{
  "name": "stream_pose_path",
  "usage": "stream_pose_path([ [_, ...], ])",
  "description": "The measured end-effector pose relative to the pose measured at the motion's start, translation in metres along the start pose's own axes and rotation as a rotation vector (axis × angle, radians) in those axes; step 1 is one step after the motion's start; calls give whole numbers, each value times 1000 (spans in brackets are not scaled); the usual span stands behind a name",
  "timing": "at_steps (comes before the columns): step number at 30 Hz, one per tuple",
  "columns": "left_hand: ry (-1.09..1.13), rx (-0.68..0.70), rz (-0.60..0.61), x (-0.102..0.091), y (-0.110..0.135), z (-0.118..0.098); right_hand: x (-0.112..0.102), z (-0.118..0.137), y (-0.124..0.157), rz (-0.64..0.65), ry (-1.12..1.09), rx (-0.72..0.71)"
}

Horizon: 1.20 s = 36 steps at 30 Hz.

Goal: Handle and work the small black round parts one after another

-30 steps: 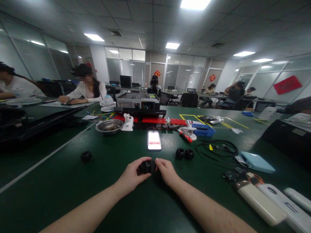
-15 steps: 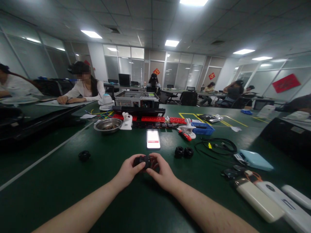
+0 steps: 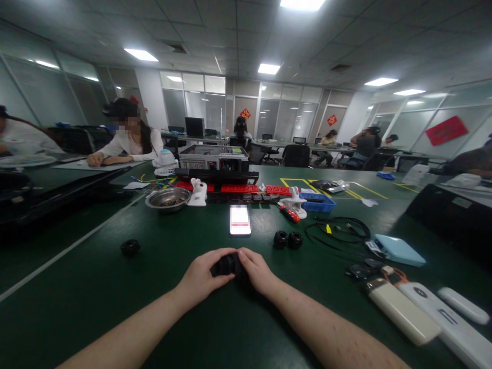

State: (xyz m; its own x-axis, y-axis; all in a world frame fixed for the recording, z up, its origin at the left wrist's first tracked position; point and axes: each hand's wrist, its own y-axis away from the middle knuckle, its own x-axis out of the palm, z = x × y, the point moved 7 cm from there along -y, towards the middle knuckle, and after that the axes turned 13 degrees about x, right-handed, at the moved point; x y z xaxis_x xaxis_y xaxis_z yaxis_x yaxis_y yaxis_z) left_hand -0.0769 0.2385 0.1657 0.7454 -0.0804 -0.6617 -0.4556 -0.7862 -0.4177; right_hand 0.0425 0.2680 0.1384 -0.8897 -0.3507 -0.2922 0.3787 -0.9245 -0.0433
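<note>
A small black ridged part (image 3: 227, 265), roughly cylindrical, is held between both hands just above the green table (image 3: 161, 328). My left hand (image 3: 202, 274) is closed on its left side, thumb below and fingers over the top. At its right end my right hand (image 3: 258, 270) grips with the fingers together. Fingers cover much of the part, so its exact kind is hidden. Beyond my right hand stand two black wheel-like pieces (image 3: 288, 239) side by side. A similar black piece (image 3: 130, 248) lies alone to the left. A lit phone (image 3: 240, 220) rests ahead of my hands.
A metal bowl (image 3: 168, 199), white stands, a red screwdriver (image 3: 291, 213) and a blue tray (image 3: 317, 202) sit farther back, before an opened computer case (image 3: 213, 159). Coiled black cable (image 3: 338, 228), a light-blue box (image 3: 400, 249) and a cream power bank (image 3: 403, 311) lie right. People sit at tables beyond.
My right hand's fingers have closed round the black part's right end, where they were more spread. The part has turned in my hands. The whole view has shifted slightly.
</note>
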Motion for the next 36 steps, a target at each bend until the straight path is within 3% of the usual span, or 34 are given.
stream_pose_path([
  [4, 93, -102, -37, -1, 0, 7, 0, 8, 5, -46, 86, -40],
  [12, 551, -286, -50, 14, -1, 29, 1, 16, 13, -81, 202, -119],
  [16, 418, -290, -93, 7, -1, 26, 3, 10, 11, -52, 126, -125],
  [20, 266, -240, -131, -1, 0, 15, -7, -1, 2, -165, 12, -59],
  [25, 139, -141, -154, -5, -1, 10, -9, -10, -6, -164, 181, 16],
  [36, 215, -227, -7, 6, 0, 22, -7, 8, 0, -143, 171, -73],
])
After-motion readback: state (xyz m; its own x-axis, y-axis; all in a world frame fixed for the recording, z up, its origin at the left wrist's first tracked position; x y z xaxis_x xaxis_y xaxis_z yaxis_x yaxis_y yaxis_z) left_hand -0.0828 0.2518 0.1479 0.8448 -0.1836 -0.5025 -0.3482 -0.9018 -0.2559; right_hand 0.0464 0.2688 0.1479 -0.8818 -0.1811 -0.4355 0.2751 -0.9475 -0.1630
